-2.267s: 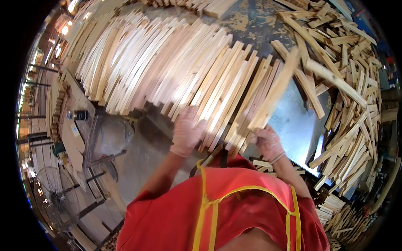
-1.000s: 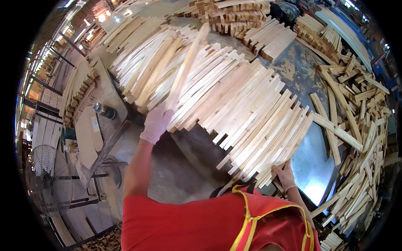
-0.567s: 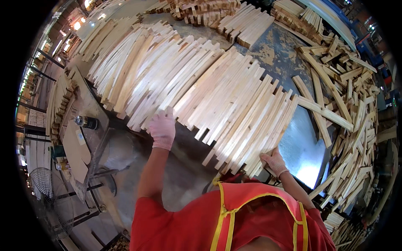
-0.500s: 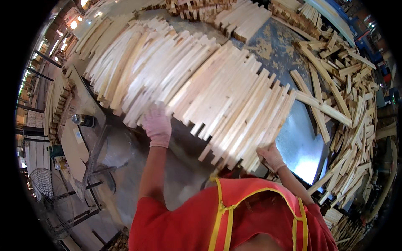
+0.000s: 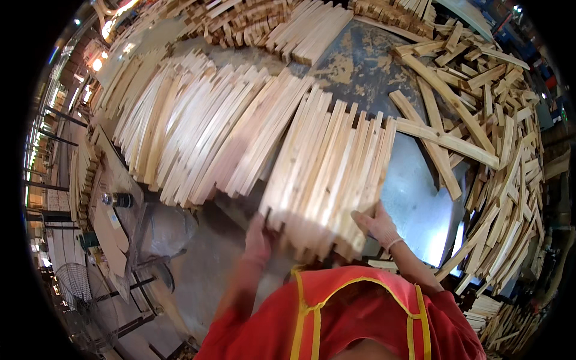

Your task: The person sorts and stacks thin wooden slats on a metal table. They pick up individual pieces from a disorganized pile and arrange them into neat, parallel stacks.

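A row of pale wooden strips (image 5: 327, 174) lies side by side in front of me, their near ends uneven. My left hand (image 5: 257, 240), in a light pinkish glove and somewhat blurred, closes on the row's near left corner. Gloved too, my right hand (image 5: 379, 226) grips the near right edge, thumb on top and the other fingers mostly hidden. Left of this row, a larger spread of wooden strips (image 5: 198, 132) fans across the table, parted from it by a narrow dark gap that widens toward me.
Loose wooden offcuts (image 5: 504, 174) are heaped on the right, some reaching over the metal tabletop (image 5: 414, 180). Stacked strips (image 5: 309, 30) stand at the far side. At left are a side table (image 5: 111, 162) with a dark cylindrical object (image 5: 117, 200) and a floor fan (image 5: 75, 285).
My left hand has moved right and nearer, from the wider spread to the corner of the right-hand row. A gap has opened between the two groups; the right hand keeps its edge.
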### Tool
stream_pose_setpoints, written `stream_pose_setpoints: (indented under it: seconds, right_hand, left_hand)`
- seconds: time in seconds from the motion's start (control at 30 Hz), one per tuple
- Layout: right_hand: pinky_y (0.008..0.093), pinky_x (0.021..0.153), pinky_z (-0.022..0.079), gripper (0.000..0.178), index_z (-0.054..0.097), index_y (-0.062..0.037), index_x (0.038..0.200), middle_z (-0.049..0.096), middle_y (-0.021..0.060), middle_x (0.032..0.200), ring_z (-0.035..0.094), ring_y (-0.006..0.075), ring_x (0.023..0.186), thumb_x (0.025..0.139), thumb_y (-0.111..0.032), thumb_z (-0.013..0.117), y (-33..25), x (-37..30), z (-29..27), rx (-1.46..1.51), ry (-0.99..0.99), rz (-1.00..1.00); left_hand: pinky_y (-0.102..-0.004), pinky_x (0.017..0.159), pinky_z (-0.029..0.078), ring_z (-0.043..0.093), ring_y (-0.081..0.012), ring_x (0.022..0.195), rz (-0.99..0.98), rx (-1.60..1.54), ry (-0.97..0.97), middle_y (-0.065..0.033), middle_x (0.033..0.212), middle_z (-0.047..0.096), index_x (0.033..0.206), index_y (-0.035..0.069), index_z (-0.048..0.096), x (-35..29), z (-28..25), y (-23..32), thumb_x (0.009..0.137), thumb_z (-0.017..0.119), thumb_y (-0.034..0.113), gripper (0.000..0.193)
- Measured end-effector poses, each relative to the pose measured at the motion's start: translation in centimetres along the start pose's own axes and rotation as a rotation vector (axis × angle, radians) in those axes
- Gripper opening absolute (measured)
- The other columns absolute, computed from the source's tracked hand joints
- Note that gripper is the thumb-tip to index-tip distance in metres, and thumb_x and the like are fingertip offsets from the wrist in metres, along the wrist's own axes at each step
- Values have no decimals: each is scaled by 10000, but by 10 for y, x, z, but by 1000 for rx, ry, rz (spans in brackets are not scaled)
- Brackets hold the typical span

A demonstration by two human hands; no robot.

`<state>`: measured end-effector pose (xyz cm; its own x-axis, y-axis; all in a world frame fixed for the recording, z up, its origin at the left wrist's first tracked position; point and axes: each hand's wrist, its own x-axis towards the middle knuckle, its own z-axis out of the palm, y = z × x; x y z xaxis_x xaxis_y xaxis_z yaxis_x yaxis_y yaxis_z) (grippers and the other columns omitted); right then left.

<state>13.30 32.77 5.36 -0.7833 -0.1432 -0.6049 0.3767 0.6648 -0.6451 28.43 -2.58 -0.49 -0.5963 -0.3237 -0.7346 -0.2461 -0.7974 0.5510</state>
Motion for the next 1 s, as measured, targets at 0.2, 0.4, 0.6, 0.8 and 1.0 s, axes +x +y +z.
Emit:
stream_pose_setpoints:
  seconds: [0.2,0.4,0.6,0.8,1.0]
  right_hand:
    - [364,1008,541,879,464,80,1477,707,213,1283,692,285,1146,866,-434,830,34,40,-74,196,-51,-44]
    - [358,827,573,521,662,58,1251,743,138,1022,687,217,899,901,-304,793,23,74,-79,224,-78,28]
    - [354,944,553,568,621,11,1360,724,97,1179,679,198,1048,856,-149,826,23,98,-79,646,-107,44]
    - [352,1041,515,645,580,-6,1420,711,89,1268,660,212,1141,843,-99,854,-69,175,-108,802,-50,-116]
    - [343,1006,527,672,568,5,1434,711,99,1255,661,199,1124,841,-119,860,-228,299,-173,760,24,-266]
  left_hand:
    - [-420,1013,564,596,-217,1298,-41,450,-345,-85,1486,565,1623,99,357,-7,32,6,940,764,209,803]
    - [-375,1017,558,590,-208,1303,107,475,-540,-76,1488,545,1653,124,306,-9,126,5,774,805,24,1016]
    - [-337,1059,515,585,-199,1283,255,590,-466,-94,1442,576,1646,66,286,-24,164,48,823,732,-6,939]
    - [-383,1188,420,502,-206,1415,376,636,-726,-87,1563,502,1677,61,240,58,260,160,815,875,113,1072]
    - [-397,1160,445,536,-242,1386,355,880,-653,-134,1496,576,1666,81,288,232,384,298,831,871,187,1025]
